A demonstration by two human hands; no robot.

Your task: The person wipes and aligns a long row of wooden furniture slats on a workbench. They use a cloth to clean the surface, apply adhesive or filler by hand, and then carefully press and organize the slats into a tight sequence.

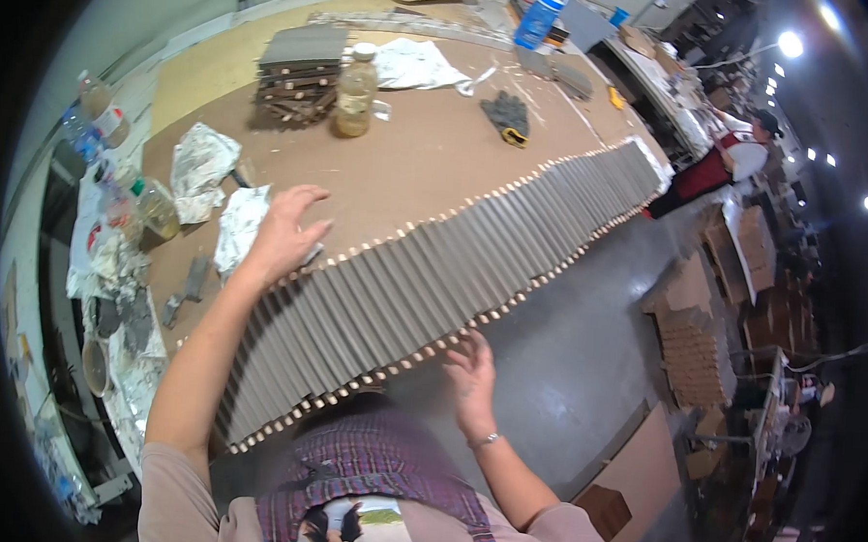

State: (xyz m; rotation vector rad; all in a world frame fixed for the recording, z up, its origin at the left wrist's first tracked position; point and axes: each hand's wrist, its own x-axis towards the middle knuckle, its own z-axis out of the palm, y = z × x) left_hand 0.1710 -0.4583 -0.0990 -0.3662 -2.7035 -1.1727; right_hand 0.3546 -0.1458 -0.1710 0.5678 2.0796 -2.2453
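A long row of grey strips (434, 261) with pale wooden ends lies side by side along the table's front edge, running from near my body to the far right. Above the row's back edge, toward its left end, hovers my left hand (288, 234), thumb and fingers apart and nothing in them. My right hand (470, 371) is at the front edge, just below the pale ends that stick out. Its fingers are loosely bent and apart, and I see nothing held; whether a fingertip touches a strip, I cannot tell.
Behind the row stand a stack of grey strips (299, 71) and a bottle of yellowish liquid (357, 91). A dark work glove (507, 117), white cloths (203, 169) and a blue jug (541, 19) lie or stand about. Another person (718, 165) works at the far right, near stacked cardboard (693, 331).
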